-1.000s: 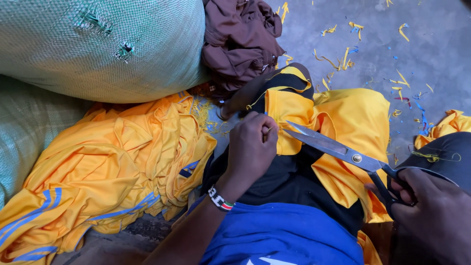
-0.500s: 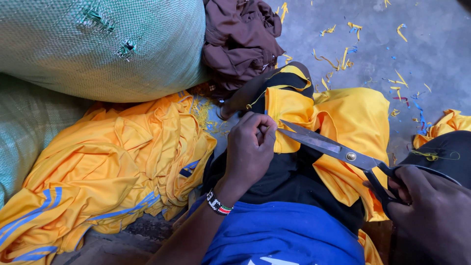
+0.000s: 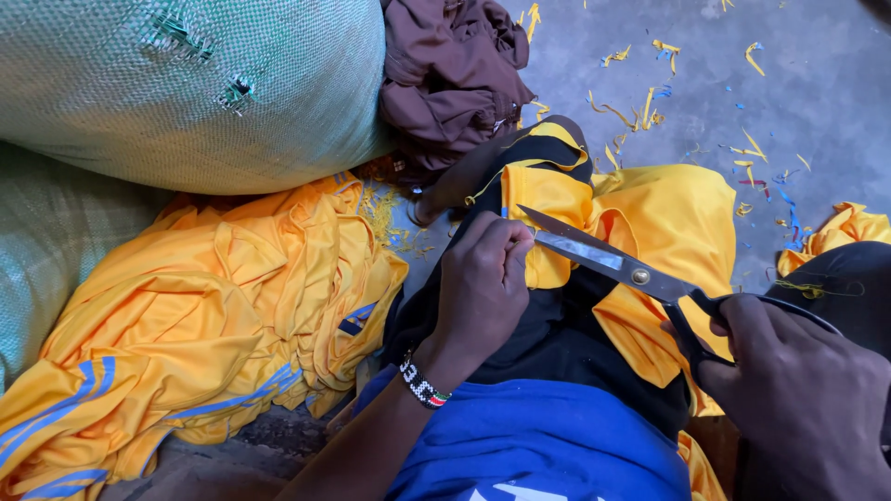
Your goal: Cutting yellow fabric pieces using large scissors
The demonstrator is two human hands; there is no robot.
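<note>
My left hand [image 3: 483, 283] pinches the edge of a yellow and black garment [image 3: 677, 218] that lies over my leg. A beaded wristband sits on that wrist. My right hand [image 3: 803, 390] grips the black handles of a large pair of scissors [image 3: 613, 263]. The silver blades point left, nearly closed, and their tip meets the yellow cloth right beside my left fingers. Blue cloth [image 3: 548, 445] covers my lap below both hands.
A heap of yellow garments with blue stripes [image 3: 204, 315] lies at the left. Behind it stand two stuffed green woven sacks [image 3: 186, 93]. A brown bundle of cloth [image 3: 450, 74] sits at the top. Yellow and blue scraps [image 3: 668, 102] litter the grey floor.
The scissors have slid left along the yellow cloth toward my left fingers. My left hand has closed a little tighter on the fabric edge.
</note>
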